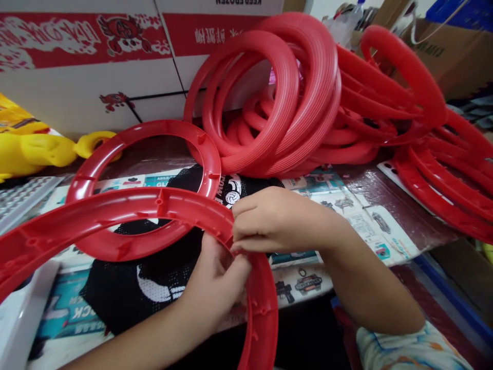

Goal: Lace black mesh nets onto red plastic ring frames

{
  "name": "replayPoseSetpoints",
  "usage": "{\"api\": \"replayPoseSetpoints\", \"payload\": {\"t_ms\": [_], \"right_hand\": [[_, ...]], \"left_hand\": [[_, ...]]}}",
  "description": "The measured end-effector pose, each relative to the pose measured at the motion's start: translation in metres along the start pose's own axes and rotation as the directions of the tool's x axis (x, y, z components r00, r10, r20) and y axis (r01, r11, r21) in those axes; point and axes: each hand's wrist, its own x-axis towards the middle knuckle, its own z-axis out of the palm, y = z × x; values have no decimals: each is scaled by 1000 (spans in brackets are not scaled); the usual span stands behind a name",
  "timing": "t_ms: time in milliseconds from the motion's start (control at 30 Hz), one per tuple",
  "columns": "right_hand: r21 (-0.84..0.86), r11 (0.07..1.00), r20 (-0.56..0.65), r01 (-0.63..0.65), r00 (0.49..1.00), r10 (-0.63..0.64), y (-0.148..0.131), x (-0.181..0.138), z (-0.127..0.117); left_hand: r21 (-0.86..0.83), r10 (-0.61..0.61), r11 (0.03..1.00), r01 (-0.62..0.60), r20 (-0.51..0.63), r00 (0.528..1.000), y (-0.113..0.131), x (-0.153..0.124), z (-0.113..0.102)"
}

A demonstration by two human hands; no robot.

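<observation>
A hollow red plastic ring (131, 203) with small ribs and pegs along its inner channel lies across the front, running out of view at the left and bottom. My left hand (221, 288) is closed around its inner edge, thumb on top. My right hand (265, 221) is closed on the same stretch of the ring, fingertips pressed together beside my left thumb. Whatever small part may be between these fingertips is hidden. Just behind, a smaller red ring (167, 128) rests open side up over a black mesh bag (115, 290) with white print.
Ribbed red rings (269, 133) are piled against a white and red carton (146, 82). More red ring pieces (450, 180) lie at the right. Yellow plastic pieces (42, 151) and a white perforated tray (26, 198) are at the left. Printed card sheets (358, 216) cover the table.
</observation>
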Motion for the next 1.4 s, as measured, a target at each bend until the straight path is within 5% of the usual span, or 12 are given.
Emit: {"api": "replayPoseSetpoints", "payload": {"t_ms": [267,700,1000,1167,1400], "right_hand": [[91,996,27,-13,1000,10,4,1,-3],[-102,995,-69,-15,998,8,-3,-2,-2],[94,993,-58,64,997,-59,0,-2,-1],[131,985,-100,110,990,-97,1,-1,-1],[132,991,53,30,998,-38,-3,1,-3]], "left_hand": [[-12,-20,1000,19,-13,1000,1,-3,3],[-43,-4,999,2,-40,999,4,-1,2],[35,107,994,-103,-139,984,5,-9,4],[-20,59,998,-60,-66,996,6,-10,4],[-70,-16,997,15,-24,1000,3,-12,5]]}}
